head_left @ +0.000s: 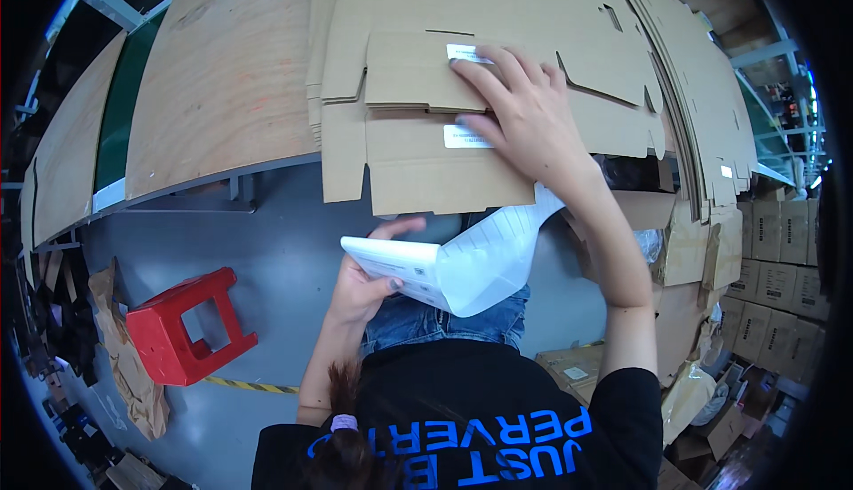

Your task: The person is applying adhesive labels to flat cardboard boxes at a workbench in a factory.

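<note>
My left hand (360, 293) grips a thick white roll of labels (391, 259), thumb on its face, in front of my body. From the roll a glossy pale backing strip (498, 246) loops up to the right toward my right forearm. My right hand (529, 112) lies on the top flattened cardboard box (426, 175), fingers spread. Its fingertips touch a white label (461, 53) on the folded-over flap (404, 72). The thumb rests by a second white label (462, 136) on the flap nearer me.
More flattened boxes (711, 108) are stacked at the right. A wooden tabletop (222, 72) extends left. On the grey floor stand a red plastic stool (169, 334) and crumpled brown paper (133, 374). Closed cartons (773, 281) are piled at the far right.
</note>
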`<state>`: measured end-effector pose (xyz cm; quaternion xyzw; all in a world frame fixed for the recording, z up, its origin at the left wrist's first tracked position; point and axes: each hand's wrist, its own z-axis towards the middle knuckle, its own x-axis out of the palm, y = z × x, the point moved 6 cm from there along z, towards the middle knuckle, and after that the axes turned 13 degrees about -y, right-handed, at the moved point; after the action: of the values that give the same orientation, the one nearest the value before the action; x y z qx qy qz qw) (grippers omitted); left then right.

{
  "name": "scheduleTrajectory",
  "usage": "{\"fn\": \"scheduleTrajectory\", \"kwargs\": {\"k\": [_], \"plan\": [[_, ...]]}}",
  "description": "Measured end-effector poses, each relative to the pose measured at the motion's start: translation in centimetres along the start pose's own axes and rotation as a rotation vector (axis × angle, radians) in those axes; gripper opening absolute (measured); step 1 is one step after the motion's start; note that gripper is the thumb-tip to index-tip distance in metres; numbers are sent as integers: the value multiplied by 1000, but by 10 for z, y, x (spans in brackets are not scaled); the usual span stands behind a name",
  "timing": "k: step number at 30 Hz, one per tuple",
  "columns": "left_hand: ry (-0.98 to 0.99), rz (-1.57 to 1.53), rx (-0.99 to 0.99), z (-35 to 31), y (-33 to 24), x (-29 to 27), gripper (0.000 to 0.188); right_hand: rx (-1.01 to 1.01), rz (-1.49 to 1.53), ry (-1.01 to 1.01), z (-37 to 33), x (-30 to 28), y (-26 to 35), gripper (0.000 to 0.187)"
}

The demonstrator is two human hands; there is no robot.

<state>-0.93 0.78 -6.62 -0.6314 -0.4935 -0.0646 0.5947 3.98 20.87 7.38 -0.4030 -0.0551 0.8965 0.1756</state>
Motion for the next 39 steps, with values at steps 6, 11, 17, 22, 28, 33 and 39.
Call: {"fn": "scheduleTrajectory", "kwargs": {"k": [6, 11, 17, 22, 28, 33, 39], "plan": [[184, -267, 80, 8, -13, 0, 58, -197, -26, -110, 4, -17, -16, 25], [151, -208, 121, 11, -20, 6, 65, -251, -15, -70, -12, -53, 8, 22], [226, -76, 143, 10, -19, 12, 65, -51, 64, 160, -40, -67, 39, 33], [277, -77, 46, 6, -22, 40, 50, -65, 22, 133, -38, -67, 38, 35], [808, 319, 187, -16, -25, 89, 18, 50, 40, 171, -56, -110, -6, 33], [780, 201, 114, -9, -5, 74, 19, 131, -56, 159, -135, -89, -2, 33], [587, 155, -18, -1, 1, 31, 20, 782, 190, -176, -210, -107, 24, 41]]}}
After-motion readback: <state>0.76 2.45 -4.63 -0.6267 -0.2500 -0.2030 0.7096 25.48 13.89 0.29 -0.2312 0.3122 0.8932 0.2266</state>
